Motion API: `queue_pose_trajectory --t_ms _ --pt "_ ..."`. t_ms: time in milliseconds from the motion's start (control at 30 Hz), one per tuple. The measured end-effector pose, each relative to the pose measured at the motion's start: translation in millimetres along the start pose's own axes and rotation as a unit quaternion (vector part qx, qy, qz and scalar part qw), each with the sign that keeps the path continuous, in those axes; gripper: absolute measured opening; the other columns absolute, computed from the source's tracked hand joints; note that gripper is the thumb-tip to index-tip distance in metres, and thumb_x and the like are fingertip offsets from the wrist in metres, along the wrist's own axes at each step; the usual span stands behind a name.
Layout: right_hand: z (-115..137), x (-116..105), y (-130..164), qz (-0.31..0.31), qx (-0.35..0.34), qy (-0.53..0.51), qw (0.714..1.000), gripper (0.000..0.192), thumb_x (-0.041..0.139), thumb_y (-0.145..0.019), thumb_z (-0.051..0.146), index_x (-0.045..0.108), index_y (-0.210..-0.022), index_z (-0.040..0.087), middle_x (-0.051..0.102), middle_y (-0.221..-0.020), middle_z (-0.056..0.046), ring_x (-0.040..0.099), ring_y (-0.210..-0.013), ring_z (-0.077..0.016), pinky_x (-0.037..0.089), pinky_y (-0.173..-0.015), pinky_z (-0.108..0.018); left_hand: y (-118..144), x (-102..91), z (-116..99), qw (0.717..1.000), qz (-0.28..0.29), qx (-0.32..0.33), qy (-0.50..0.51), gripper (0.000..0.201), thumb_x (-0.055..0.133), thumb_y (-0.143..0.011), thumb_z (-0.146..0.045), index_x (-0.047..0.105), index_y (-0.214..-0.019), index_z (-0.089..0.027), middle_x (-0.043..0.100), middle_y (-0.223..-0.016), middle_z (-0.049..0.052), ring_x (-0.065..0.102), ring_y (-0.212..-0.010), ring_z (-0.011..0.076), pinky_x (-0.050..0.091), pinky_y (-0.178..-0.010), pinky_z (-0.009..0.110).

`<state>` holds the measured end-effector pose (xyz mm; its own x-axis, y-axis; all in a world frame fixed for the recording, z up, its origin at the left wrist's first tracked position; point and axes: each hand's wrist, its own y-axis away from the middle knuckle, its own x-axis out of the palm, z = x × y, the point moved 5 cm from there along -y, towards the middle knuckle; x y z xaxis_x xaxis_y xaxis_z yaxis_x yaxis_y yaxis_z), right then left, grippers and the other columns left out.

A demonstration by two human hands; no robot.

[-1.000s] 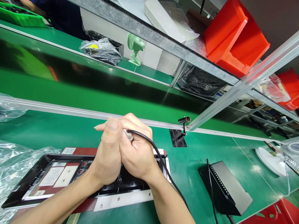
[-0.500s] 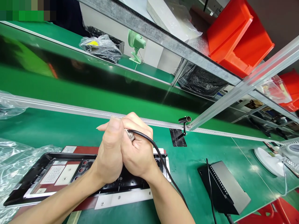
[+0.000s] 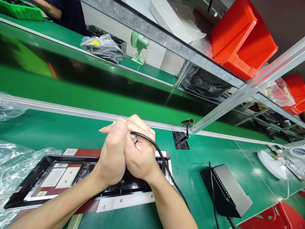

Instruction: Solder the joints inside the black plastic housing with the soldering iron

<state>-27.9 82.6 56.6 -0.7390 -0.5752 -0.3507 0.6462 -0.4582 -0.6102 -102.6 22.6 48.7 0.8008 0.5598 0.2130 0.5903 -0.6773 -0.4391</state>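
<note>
My two hands are pressed together above a black plastic frame (image 3: 49,160), which lies in a dark red and white fixture (image 3: 84,208). My right hand (image 3: 140,152) is wrapped round a corded hand tool, whose metal cable end (image 3: 132,137) shows by the thumb. The tool's body and tip are hidden by the fingers. From it a black cable (image 3: 166,162) runs down past my right wrist. My left hand (image 3: 113,152) is closed against the right one, thumb up and one fingertip pointing left. What it holds, if anything, is hidden.
Clear plastic film (image 3: 21,171) lies left of the fixture. To the right stand a black box with cables (image 3: 226,190), a small black cylinder on a bracket (image 3: 187,122) and a white fan (image 3: 294,156). A shelf above carries a red bin (image 3: 238,41). Across the partition is another person's arm (image 3: 51,9).
My hands hold nearly the same grip and place. The view has shifted very slightly. The other person's arm and a green tray show at upper left, where blocks covered the picture before.
</note>
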Motion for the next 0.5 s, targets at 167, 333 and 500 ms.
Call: queue_pose_trajectory --t_ms 167,333,500 --pt "-0.4 0.2 1.4 -0.016 -0.025 -0.017 0.999 0.034 0.07 -0.131 0.043 0.094 -0.111 0.03 0.088 -0.106 -0.004 0.083 -0.106 -0.0221 0.073 -0.097 -0.035 -0.7 2.4 -0.7 1.0 0.023 0.014 -0.008 0.086 0.053 -0.122 -0.094 0.061 -0.065 -0.03 0.07 -0.076 0.003 0.079 -0.077 0.028 0.078 -0.089 0.051" --pt "0.6 -0.8 2.3 -0.036 -0.054 -0.043 0.997 0.038 0.068 -0.132 0.042 0.093 -0.106 0.029 0.087 -0.104 -0.004 0.08 -0.101 -0.0216 0.072 -0.094 -0.036 -0.9 2.2 -0.4 0.999 0.035 0.032 -0.011 0.085 0.051 -0.125 -0.088 0.067 -0.067 -0.029 0.076 -0.081 0.004 0.083 -0.081 0.0285 0.08 -0.093 0.052" --pt "-1.5 -0.1 2.4 -0.037 -0.055 -0.043 0.997 0.031 0.073 -0.13 0.041 0.093 -0.109 0.03 0.088 -0.105 -0.003 0.081 -0.102 -0.021 0.072 -0.093 -0.035 -2.3 2.6 -1.6 0.998 0.035 0.042 -0.014 0.086 0.05 -0.126 -0.086 0.075 -0.068 -0.028 0.079 -0.081 0.006 0.084 -0.081 0.0302 0.081 -0.095 0.054"
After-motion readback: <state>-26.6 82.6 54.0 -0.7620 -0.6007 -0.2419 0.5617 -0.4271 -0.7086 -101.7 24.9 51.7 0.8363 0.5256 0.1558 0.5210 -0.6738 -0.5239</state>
